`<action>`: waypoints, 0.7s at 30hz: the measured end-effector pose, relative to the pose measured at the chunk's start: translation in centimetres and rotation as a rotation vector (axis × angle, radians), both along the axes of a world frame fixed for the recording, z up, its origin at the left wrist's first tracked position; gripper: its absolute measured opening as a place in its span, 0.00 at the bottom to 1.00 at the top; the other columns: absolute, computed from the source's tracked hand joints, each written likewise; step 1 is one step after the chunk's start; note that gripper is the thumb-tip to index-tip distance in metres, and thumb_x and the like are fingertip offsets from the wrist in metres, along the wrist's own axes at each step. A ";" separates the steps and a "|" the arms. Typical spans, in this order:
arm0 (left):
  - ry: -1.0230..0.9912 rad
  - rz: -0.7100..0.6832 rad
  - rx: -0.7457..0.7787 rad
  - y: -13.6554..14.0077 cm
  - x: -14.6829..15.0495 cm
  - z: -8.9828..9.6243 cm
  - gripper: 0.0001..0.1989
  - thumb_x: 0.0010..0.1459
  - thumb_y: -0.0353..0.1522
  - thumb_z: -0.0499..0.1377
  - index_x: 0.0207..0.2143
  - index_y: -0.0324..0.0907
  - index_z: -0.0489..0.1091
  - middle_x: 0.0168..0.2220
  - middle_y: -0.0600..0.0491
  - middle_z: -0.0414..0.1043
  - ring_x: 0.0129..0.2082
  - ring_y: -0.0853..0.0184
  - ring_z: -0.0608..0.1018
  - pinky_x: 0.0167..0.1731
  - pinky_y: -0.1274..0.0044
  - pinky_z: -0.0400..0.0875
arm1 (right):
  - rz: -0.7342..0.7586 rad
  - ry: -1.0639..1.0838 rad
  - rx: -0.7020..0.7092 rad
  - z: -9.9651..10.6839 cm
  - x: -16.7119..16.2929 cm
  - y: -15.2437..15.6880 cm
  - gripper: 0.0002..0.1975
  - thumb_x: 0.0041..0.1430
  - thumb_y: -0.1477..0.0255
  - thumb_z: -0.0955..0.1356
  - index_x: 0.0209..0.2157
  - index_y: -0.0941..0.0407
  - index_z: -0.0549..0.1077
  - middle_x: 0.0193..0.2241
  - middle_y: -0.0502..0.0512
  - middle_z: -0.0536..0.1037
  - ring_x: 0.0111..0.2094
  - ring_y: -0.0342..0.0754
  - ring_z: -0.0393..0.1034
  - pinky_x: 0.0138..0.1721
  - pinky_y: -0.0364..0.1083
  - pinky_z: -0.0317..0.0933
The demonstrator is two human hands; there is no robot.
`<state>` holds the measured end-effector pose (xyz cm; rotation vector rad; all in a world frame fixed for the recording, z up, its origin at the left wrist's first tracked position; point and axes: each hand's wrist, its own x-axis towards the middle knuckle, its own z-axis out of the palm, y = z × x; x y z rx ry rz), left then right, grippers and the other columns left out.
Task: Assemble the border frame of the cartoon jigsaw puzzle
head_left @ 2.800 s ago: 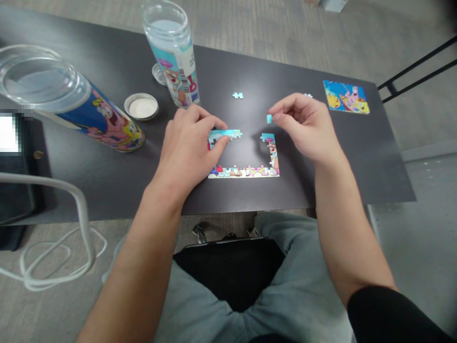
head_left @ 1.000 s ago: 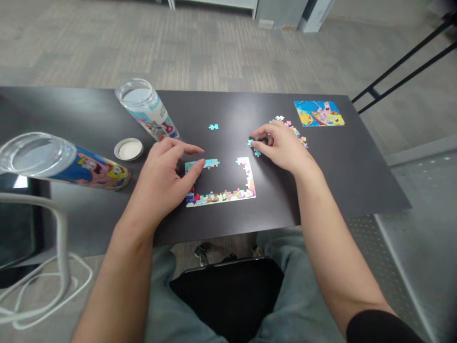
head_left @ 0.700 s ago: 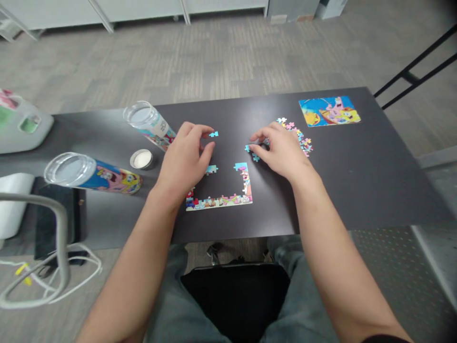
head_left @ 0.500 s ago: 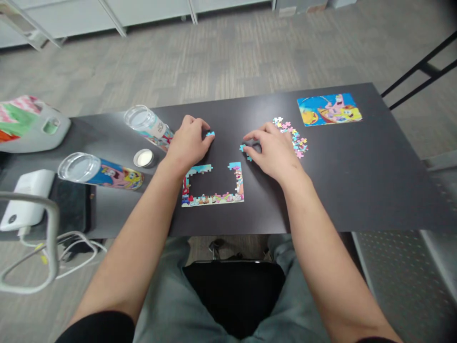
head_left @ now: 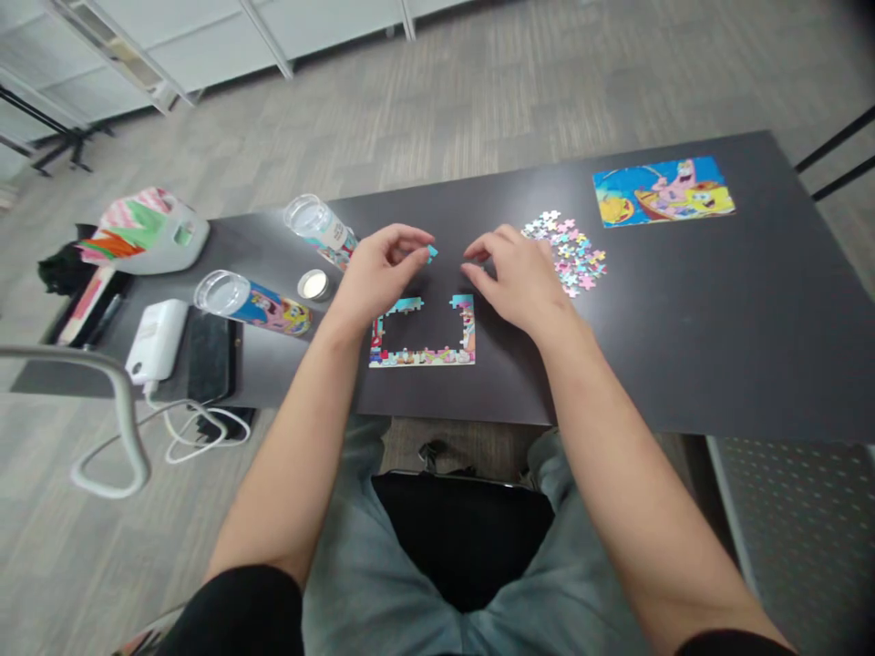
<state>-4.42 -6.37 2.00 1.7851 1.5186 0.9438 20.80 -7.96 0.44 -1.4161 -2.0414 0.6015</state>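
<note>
A light-blue jigsaw piece (head_left: 432,253) is pinched at the fingertips of my left hand (head_left: 383,273), above the tabletop. Facing it, my right hand (head_left: 512,273) has thumb and forefinger apart, and I see nothing between them. Just below and between the hands lies a partly joined puzzle border (head_left: 424,359), a frame with a gap in its top edge and a bare middle. A heap of loose jigsaw pieces (head_left: 569,251), pink, blue, yellow and white, lies beside the back of my right hand.
A cartoon picture card (head_left: 666,193) lies at the far right of the dark table (head_left: 697,328). To the left are two clear-lidded cartoon tubes (head_left: 273,308) (head_left: 328,239), a small round tub (head_left: 313,285), a white power bank (head_left: 159,342) with cable, a phone (head_left: 211,355) and a white container (head_left: 170,241).
The view has shifted left. My left hand has lifted its piece a little. The blue piece at my right fingertips no longer shows there, and those fingers are now apart.
</note>
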 end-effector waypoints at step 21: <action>0.353 -0.100 0.189 -6.8 -5.1 -2.1 0.10 0.78 0.34 0.73 0.57 0.50 0.93 0.59 0.46 0.88 0.64 0.47 0.84 0.75 0.52 0.77 | 0.152 0.067 -0.218 0.8 -4.0 -1.1 0.05 0.77 0.73 0.80 0.46 0.50 0.94 0.34 0.51 0.88 0.34 0.51 0.73 0.45 0.52 0.70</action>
